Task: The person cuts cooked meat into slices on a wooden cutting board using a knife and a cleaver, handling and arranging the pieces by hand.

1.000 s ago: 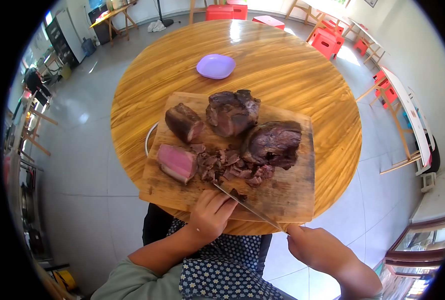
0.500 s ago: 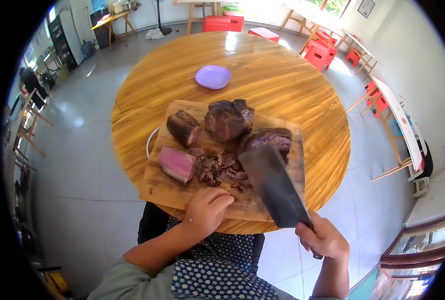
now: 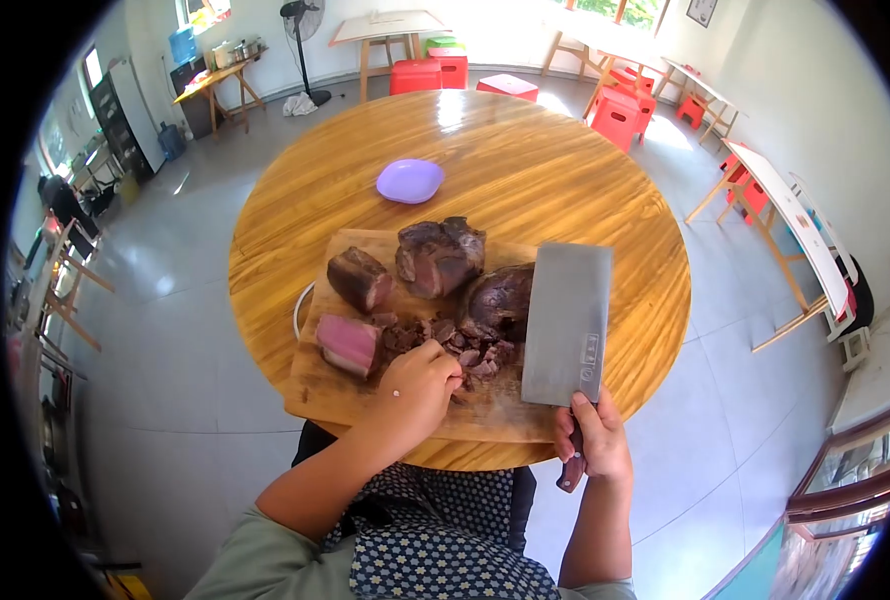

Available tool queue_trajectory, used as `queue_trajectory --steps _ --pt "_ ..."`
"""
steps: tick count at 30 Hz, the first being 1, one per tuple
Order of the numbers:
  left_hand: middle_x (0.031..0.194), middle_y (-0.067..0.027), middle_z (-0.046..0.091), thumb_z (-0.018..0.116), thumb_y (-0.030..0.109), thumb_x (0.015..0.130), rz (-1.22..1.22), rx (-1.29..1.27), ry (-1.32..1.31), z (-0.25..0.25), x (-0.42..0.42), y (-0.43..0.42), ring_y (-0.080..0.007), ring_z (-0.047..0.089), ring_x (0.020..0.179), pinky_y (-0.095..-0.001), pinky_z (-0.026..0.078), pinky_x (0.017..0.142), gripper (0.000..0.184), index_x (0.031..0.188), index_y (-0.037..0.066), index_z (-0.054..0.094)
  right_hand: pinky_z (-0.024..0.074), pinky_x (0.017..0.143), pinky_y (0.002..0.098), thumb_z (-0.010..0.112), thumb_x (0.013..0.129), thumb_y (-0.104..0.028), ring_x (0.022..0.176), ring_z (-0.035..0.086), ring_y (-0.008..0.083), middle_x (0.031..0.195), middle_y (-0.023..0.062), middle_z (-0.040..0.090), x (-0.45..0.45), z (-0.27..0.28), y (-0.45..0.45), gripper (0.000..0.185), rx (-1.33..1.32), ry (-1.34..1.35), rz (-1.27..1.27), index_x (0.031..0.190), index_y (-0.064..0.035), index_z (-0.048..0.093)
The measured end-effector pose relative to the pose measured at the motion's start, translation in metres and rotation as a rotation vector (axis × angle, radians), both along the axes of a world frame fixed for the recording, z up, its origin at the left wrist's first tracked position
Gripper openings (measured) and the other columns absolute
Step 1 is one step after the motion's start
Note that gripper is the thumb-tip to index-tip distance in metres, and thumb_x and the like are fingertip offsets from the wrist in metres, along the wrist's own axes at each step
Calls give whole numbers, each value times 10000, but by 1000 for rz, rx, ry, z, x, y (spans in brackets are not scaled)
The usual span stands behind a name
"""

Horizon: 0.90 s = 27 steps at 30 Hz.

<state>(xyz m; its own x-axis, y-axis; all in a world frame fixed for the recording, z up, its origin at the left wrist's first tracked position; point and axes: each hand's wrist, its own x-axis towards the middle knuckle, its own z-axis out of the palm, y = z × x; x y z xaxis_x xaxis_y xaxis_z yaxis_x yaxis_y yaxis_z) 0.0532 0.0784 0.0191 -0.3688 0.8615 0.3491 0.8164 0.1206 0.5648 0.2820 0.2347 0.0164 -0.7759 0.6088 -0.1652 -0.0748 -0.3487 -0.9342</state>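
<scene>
My right hand (image 3: 595, 435) grips the dark handle of a cleaver (image 3: 568, 325). Its broad blade stands over the right side of the wooden cutting board (image 3: 315, 395), flat face toward me. My left hand (image 3: 422, 388) is closed, fingertips pressed together at the near edge of a pile of chopped dark meat (image 3: 475, 352); anything between them is hidden. Left of the pile lies a meat chunk with a pink cut face (image 3: 349, 343). Behind are a smaller brown chunk (image 3: 360, 278) and a large dark chunk (image 3: 441, 257). Another dark chunk (image 3: 498, 302) is partly covered by the blade.
The board rests on a round wooden table (image 3: 525, 140), overhanging near its front edge. A purple plate (image 3: 411, 181) sits beyond the board. Red stools (image 3: 617, 115), white-topped tables (image 3: 790, 215) and a standing fan (image 3: 303, 50) are around the room.
The cleaver has swung upright and to the right, showing its flat face. My left hand has moved forward to the chopped meat. The view has tilted up slightly.
</scene>
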Motion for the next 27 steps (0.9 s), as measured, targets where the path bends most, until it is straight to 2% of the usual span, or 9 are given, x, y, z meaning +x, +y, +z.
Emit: queue_trajectory --steps 3,5,6,8,11,15,23,25,27 --pt "940 -119 636 750 76 858 67 -6 17 6 -1 3 -314 646 884 -399 519 769 126 967 36 701 445 446 269 431 1082 -147 500 489 125 760 43 493 1 1 1 209 -19 21 -14 1271 -58 443" --pt "974 -78 647 742 63 896 27 -29 -530 27 -1 -5 -212 648 889 -333 513 777 102 976 26 691 445 443 274 434 1080 -148 499 489 129 760 45 493 1 -1 1 210 -31 32 -6 1269 -57 444" --pt "974 -78 647 742 63 896 44 -12 -536 38 -2 -9 -212 648 889 -333 513 777 102 976 26 691 444 437 280 438 1079 -152 497 487 134 757 50 490 2 -3 1 217 -48 43 -27 1277 -62 442" --pt "966 -33 647 735 93 945 -249 -37 -991 62 -7 -17 -126 659 908 -259 525 809 132 1035 11 684 443 432 286 442 1078 -156 494 486 140 755 55 487 1 -2 3 225 -43 44 -26 1284 -67 440" --pt "1073 -71 636 727 11 926 -637 2 -1063 122 3 -39 -153 622 970 -291 506 838 150 1069 4 684 400 361 302 458 1084 -185 413 447 159 705 67 472 -2 -4 1 190 -92 46 -127 1258 -109 447" --pt "1072 -104 642 724 38 939 -1089 145 -701 169 16 -52 -196 628 945 -288 501 804 195 1133 23 703 435 405 304 433 1085 -157 466 474 169 741 78 474 1 -7 2 253 -100 56 -90 1329 -93 409" --pt "913 -108 644 749 79 913 -1133 369 -807 181 32 -66 -288 642 855 -371 513 729 83 944 22 699 419 394 307 439 1085 -182 460 467 166 742 74 474 1 -6 0 232 -108 22 -117 1300 -99 415" --pt "1063 -103 645 719 36 943 -1027 185 -747 166 12 -64 -215 635 958 -305 506 803 203 1145 26 698 414 384 314 437 1083 -185 453 458 168 729 69 470 -1 -6 0 210 -122 42 -142 1280 -114 418" --pt "1082 -110 644 717 69 953 -616 109 -780 131 3 -64 -241 641 988 -331 516 835 215 1164 32 696 386 365 304 442 1082 -194 431 431 156 718 62 472 -8 -3 -1 201 -127 75 -189 1274 -136 442"
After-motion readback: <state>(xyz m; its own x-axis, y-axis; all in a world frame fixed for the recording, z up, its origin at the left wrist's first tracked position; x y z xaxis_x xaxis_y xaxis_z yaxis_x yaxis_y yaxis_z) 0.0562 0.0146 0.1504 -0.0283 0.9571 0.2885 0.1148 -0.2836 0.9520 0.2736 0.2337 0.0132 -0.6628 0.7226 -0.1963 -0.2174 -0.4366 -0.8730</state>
